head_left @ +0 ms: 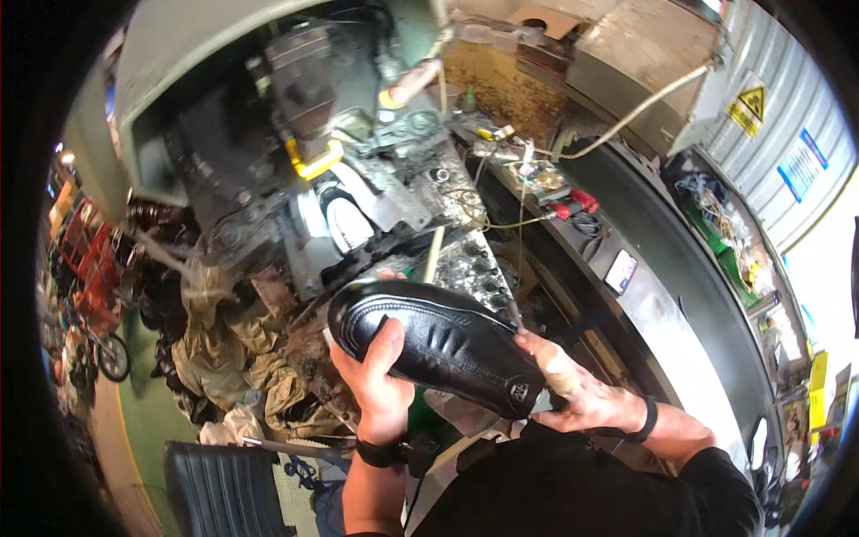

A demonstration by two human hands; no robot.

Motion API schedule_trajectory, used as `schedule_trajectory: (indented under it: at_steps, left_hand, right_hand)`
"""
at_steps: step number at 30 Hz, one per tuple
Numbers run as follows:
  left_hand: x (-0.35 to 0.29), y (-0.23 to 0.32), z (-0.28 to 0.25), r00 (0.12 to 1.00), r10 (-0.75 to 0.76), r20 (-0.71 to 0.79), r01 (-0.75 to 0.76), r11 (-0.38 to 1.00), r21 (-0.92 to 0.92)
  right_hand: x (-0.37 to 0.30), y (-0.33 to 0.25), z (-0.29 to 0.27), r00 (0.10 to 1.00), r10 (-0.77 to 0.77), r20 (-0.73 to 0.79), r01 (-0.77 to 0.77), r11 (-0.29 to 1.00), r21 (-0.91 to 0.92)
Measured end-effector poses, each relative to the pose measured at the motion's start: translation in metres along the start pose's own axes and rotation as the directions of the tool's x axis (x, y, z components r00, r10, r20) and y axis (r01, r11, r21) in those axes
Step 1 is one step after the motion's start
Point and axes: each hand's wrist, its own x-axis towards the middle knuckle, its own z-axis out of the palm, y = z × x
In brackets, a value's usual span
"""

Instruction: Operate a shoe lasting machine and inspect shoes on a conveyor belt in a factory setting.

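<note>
A black leather shoe [438, 336] with stitched seams is held up in front of me, between both hands. My left hand [380, 367] grips its left end, thumb on the upper and fingers mostly hidden underneath. Around the other end, by a small round emblem, my right hand [577, 389] is closed; one of its fingers has a pale wrapping. Just beyond the shoe stands a dark, grimy machine [313, 98] with yellow handles [313, 163]. A white, sole-shaped piece [347, 222] lies in its opening.
To the right runs a black conveyor belt [662, 224] beside a metal ledge carrying a phone [621, 271] and a red-handled tool [574, 204]. Crumpled tan cloth [215, 358] is heaped at the left, above a black padded seat [224, 488]. A hose [626, 116] hangs across the back right.
</note>
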Motion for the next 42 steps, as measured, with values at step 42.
schedule_trajectory:
  at_steps: [42]
  left_hand:
    - [-0.082,-0.436,0.097,0.372,-0.924,0.087,-0.12,0.045,0.992]
  right_hand:
    - [-0.477,0.155,-0.161,0.041,0.583,-0.812,-0.949,0.277,0.15]
